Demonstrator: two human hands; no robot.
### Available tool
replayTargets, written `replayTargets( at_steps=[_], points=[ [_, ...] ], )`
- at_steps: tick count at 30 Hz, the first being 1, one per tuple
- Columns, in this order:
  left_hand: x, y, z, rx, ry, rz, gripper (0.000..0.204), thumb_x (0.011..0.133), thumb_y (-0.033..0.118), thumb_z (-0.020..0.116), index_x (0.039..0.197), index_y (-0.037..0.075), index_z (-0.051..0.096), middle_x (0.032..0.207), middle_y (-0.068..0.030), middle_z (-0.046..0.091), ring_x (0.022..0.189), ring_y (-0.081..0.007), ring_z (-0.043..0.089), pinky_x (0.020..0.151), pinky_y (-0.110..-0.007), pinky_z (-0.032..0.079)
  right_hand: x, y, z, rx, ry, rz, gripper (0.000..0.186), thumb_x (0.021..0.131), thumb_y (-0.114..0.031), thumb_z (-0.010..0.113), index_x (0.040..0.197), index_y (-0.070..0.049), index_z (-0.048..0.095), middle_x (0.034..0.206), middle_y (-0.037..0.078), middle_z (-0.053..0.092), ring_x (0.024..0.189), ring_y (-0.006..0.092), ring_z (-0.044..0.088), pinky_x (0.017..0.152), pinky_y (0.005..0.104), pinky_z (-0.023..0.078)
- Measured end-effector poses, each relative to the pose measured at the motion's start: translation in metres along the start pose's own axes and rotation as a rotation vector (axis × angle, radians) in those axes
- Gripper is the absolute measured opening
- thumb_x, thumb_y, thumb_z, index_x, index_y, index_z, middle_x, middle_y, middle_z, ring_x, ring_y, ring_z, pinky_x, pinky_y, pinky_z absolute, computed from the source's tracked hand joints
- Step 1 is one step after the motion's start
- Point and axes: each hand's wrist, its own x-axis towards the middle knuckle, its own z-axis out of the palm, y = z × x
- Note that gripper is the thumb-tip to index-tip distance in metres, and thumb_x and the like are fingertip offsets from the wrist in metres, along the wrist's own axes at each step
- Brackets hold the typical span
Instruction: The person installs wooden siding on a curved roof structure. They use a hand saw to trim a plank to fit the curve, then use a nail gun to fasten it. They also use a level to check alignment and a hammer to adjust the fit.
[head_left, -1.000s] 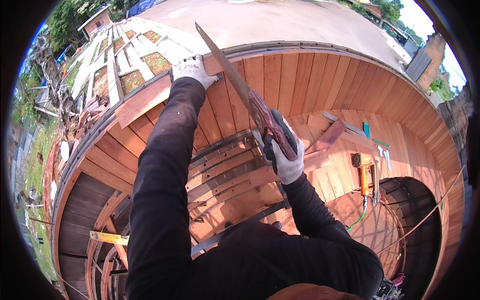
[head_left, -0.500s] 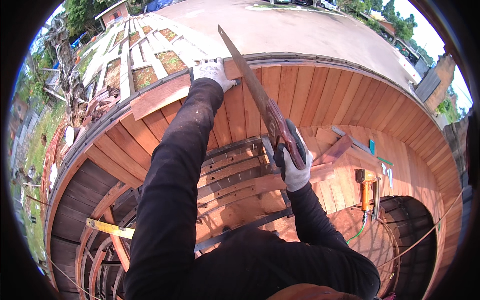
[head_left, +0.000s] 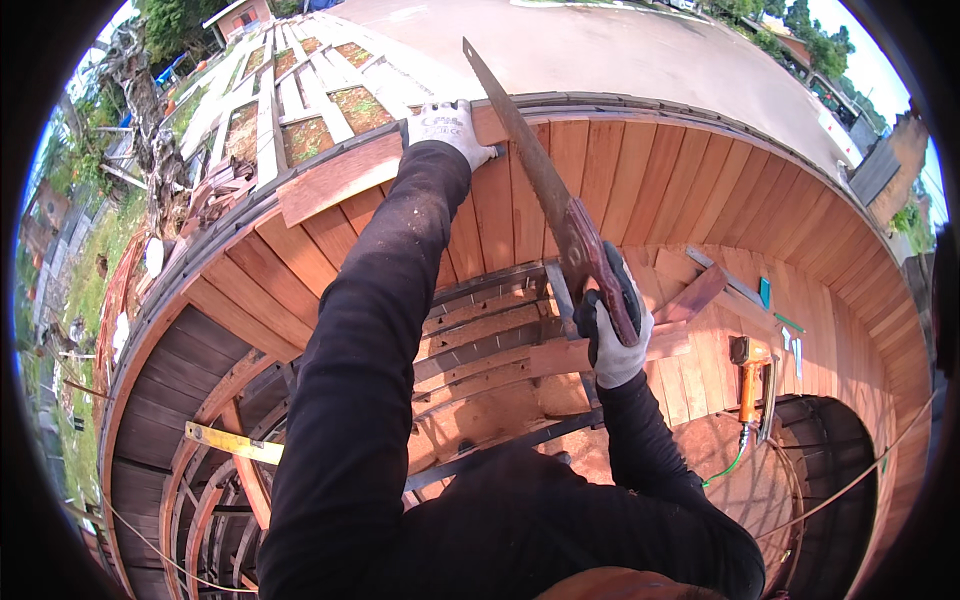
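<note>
A handsaw [head_left: 522, 138] slants over the inner face of a curved timber wall [head_left: 650, 185], its tip reaching up past the outer rim toward the paved ground [head_left: 600, 45] beyond. In this view the blade passes just beside the right end of a reddish board [head_left: 340, 178], which lies along the top of the wall; whether steel and wood touch I cannot tell.

The right hand [head_left: 617, 352], in a pale glove with dark finger areas, has its grip clamped on the saw's red-brown handle [head_left: 583, 250]. The left hand [head_left: 440, 128], also gloved, has its grip clamped over the board, fingers across the outer edge and thumb pointing right; what the fingertips do beyond that edge is hidden.

Below the hands, curved ribs [head_left: 470, 335] show through a gap in the planking [head_left: 845, 345], with a short plank [head_left: 560, 360] lying across them near the right hand. Right of that hand, another loose plank [head_left: 695, 296] rests slantwise beside a grey metal strip [head_left: 735, 283]. Farther right are a teal piece [head_left: 765, 292], a thin green strip [head_left: 789, 322] and an orange power tool [head_left: 750, 378] with a green hose [head_left: 730, 472].

A yellow bar [head_left: 230, 441] lies left of the left forearm, and pale slats [head_left: 268, 130] cover ground outside the wall.
</note>
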Motion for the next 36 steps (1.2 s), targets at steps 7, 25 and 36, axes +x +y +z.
replayTargets(
  at_steps=[7, 25, 36],
  points=[
    [0.002, 0.003, 0.000, 0.019, 0.077, -0.009, 0.087, 0.081, 0.057, 0.074, 0.146, 0.007, 0.044, 0.143, -0.0140, 0.054, 0.136, -0.0259, 0.049, 0.109, -0.045, 0.040, -0.028, -0.018, -0.019, 0.119, 0.005, 0.124, 0.072, 0.093, -0.037, 0.069, 0.148, 0.004, 0.045, 0.079, -0.002, 0.062, 0.060, 0.0048, 0.054, 0.056, 0.0208, 0.042],
    [-0.003, 0.001, -0.002, 0.038, 0.052, 0.004, 0.090, 0.082, 0.061, 0.072, 0.147, 0.006, 0.043, 0.145, -0.0157, 0.050, 0.137, -0.0280, 0.047, 0.109, -0.046, 0.041, 0.042, -0.012, 0.017, 0.023, -0.015, -0.065, 0.052, 0.092, -0.008, 0.059, 0.141, 0.006, 0.050, 0.132, 0.018, 0.064, 0.109, 0.0191, 0.066, 0.093, 0.0303, 0.051],
    [-0.004, 0.006, -0.008, 0.063, 0.030, -0.003, 0.095, 0.081, 0.059, 0.073, 0.152, 0.007, 0.037, 0.147, -0.0166, 0.049, 0.139, -0.0277, 0.045, 0.110, -0.046, 0.040, -0.034, -0.024, -0.034, 0.206, -0.029, 0.206, 0.060, 0.094, -0.024, 0.062, 0.145, 0.003, 0.049, 0.095, 0.003, 0.068, 0.076, 0.0077, 0.062, 0.069, 0.0225, 0.051]
  ],
)
